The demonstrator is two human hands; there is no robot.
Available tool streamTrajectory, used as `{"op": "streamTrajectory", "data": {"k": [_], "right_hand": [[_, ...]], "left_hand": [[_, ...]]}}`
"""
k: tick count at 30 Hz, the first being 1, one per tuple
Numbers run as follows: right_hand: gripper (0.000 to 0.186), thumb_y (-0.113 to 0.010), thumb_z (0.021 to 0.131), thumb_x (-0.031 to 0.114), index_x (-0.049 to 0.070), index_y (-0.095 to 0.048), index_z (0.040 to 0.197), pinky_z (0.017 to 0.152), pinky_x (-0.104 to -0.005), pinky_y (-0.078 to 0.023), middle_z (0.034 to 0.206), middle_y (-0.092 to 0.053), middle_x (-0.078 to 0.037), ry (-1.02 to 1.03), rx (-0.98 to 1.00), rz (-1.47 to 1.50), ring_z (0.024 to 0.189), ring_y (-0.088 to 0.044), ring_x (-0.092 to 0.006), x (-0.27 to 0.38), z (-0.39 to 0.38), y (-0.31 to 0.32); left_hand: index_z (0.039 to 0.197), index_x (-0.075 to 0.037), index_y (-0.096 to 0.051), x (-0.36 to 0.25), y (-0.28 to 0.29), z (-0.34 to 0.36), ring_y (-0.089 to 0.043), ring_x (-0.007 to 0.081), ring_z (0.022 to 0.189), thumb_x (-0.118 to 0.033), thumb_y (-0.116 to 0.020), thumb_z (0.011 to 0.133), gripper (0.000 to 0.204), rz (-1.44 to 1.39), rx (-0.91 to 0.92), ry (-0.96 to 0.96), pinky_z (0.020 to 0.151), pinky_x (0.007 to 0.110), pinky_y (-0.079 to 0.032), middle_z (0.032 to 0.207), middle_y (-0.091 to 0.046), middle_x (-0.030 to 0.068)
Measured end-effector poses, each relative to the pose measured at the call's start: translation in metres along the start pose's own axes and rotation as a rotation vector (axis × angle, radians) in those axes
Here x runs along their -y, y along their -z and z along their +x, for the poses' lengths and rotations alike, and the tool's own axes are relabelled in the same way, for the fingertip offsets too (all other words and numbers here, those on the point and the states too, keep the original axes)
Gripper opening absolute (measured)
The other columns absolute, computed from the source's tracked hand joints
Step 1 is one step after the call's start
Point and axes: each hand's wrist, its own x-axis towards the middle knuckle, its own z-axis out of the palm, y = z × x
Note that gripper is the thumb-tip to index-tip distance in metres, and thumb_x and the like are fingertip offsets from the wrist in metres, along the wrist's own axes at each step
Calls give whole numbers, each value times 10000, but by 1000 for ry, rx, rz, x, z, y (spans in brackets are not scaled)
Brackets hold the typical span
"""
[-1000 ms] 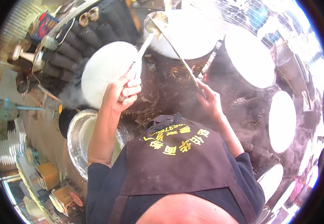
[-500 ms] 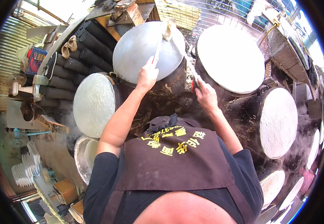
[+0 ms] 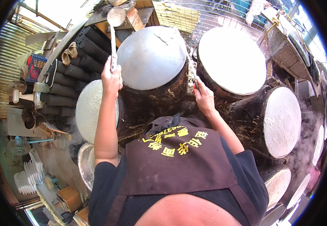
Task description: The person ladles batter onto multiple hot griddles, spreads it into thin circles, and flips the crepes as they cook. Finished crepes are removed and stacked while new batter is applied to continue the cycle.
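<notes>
My left hand [image 3: 112,78] is closed around the handle of a long ladle [image 3: 116,16]. The ladle's round bowl is raised beyond the left edge of a grey round griddle [image 3: 148,62]. On that griddle's far right part lies a streak of pale batter [image 3: 166,39]. My right hand [image 3: 205,98] grips a thin, long-bladed spatula [image 3: 191,67] with some red at its handle. Its blade points away from me, between the grey griddle and a bright white round griddle [image 3: 232,60]; whether it touches either rim I cannot tell.
Dark drum stoves carry more white-coated griddles, one at the left [image 3: 95,109] and one at the right [image 3: 282,122], with steam near them. A metal basin [image 3: 84,162] sits by my left elbow. Stacked black cylindrical briquettes [image 3: 67,79] stand at the far left.
My left hand has swung the ladle left, off the far right of the grey griddle and past its left edge. A batter streak now shows there. My right hand has moved slightly.
</notes>
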Motion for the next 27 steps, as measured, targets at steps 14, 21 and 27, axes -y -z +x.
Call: {"op": "streamTrajectory", "data": {"k": [14, 21, 27], "right_hand": [[460, -541, 865, 124, 165, -495, 1321, 840, -426, -508, 992, -669, -168, -72, 138, -286, 905, -651, -338, 46, 69, -45], [530, -509, 885, 129, 206, -427, 1403, 964, -389, -474, 1166, -619, -149, -175, 321, -271, 1009, -619, -264, 83, 98, -44], [528, -475, 866, 106, 224, -457, 1380, 910, -415, -479, 1088, -640, -202, -212, 306, -364, 961, -641, -327, 81, 100, -83]], "left_hand": [[1480, -143, -197, -2, 150, -154, -324, 37, 419, -135, -417, 1006, 522, -767, 227, 87, 337, 177, -293, 650, -369, -11], [1503, -138, -92, -3, 191, -211, -314, 44, 425, -174, -360, 1031, 545, -935, 60, 24, 336, 180, -304, 661, -354, 0], [1505, -140, -74, 4, 207, -230, -308, 46, 423, -185, -348, 1034, 547, -968, -41, 27, 324, 187, -309, 665, -351, 3]]}}
